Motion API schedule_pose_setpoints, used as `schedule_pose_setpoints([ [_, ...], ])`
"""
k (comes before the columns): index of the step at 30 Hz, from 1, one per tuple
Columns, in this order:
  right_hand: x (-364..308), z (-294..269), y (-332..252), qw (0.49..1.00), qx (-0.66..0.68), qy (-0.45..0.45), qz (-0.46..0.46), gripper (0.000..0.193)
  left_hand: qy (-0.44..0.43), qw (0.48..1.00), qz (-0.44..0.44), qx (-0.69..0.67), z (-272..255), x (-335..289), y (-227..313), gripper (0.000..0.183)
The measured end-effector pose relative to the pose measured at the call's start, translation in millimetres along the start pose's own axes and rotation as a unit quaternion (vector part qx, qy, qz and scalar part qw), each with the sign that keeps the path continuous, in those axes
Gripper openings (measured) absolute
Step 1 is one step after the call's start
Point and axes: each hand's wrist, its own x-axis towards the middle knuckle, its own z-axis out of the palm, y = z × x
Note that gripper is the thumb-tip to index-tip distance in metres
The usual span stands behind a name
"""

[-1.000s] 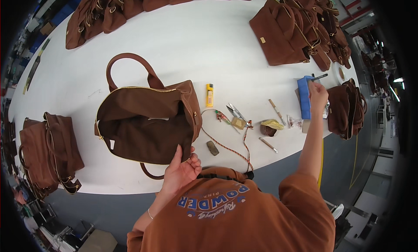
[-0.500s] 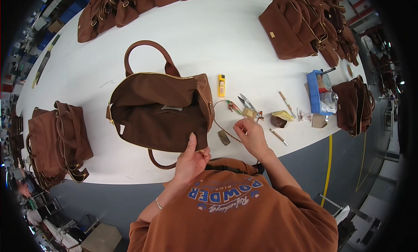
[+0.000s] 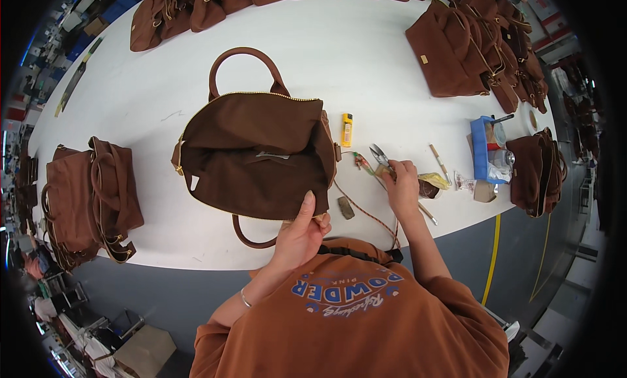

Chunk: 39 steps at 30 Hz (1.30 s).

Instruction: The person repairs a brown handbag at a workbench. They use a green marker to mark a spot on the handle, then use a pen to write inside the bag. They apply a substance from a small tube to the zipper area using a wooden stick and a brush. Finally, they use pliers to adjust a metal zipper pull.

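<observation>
A brown handbag of soft-looking material with a gold zip (image 3: 255, 190) lies open on the white tabletop (image 3: 356, 58), in front of the person and left of the loose tools. Its mouth gapes, showing a dark brown lining; one rounded brown handle (image 3: 243, 50) arches beyond the far rim, and another shows below the near rim.

The left hand (image 3: 302, 239) pinches the near right corner of the mouth, thumb on the lining and fingers outside. The right hand (image 3: 405, 187), fingers bent and gathered narrowly, lies over the handle end of the grey metal scissors (image 3: 379, 157); whether it grips them cannot be told, since the fingers hide the contact.

The step in hand appears to be taking up a tool while the bag is steadied. Should the scissors be lifted, the move calls for a secure hold on their handles and a path clear of the thin red-and-tan braided cord (image 3: 366, 210), which runs just beside them. The left hand's pinch would best remain firm, keeping the mouth spread.

Near the bag's right side lie a small yellow oblong lighter (image 3: 347, 130) and a grey-brown oblong block (image 3: 345, 208), both untouched.
</observation>
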Motion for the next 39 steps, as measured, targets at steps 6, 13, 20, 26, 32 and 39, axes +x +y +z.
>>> schedule_pose_setpoints([
  [6,-2,0,-1,1.000,-0.023,0.006,-0.018,0.027,0.074,0.994,-0.057,-0.052,24,2,9,0.028],
  [13,-6,-1,-2,0.999,0.002,0.040,-0.035,0.020,0.062,0.995,-0.040,-0.069,24,9,8,0.028],
  [20,-13,-48,-75,0.969,0.244,0.036,-0.012,0.016,0.100,0.995,-0.013,-0.029,35,9,6,0.028],
  [26,-18,-53,-122,0.934,0.282,0.009,-0.219,0.026,0.080,0.997,0.003,-0.022,28,11,0,0.020],
  [32,-15,-43,-124,0.927,0.248,0.016,-0.280,0.031,0.097,0.995,0.012,-0.033,32,12,1,0.016],
  [39,-7,-60,-87,0.951,0.178,0.043,-0.251,0.030,0.078,0.996,0.022,-0.024,32,14,3,0.017],
])
